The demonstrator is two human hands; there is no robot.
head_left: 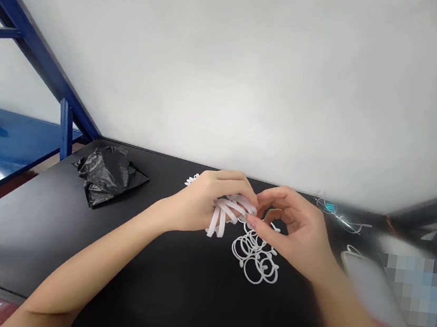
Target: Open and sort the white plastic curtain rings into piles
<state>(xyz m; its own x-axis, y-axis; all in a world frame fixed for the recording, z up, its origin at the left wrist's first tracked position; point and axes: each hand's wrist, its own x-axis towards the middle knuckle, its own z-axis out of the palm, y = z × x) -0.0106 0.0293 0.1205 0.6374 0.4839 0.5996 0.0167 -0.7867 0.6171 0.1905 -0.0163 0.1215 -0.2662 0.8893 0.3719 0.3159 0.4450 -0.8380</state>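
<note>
while in left hand [198, 201], white bands [229, 212]

A workshop, with a black workbench [21, 245] and blue steel framing [34, 45].

Flat white elastic bands [232, 207] are bunching in loops inside the left grip [201, 201], their ends dangling toward the near side. Just nearer and to the right, thinner white rings [255, 255] are lying tangled and overlapping in a flat heap on the black surface [170, 295].
</note>
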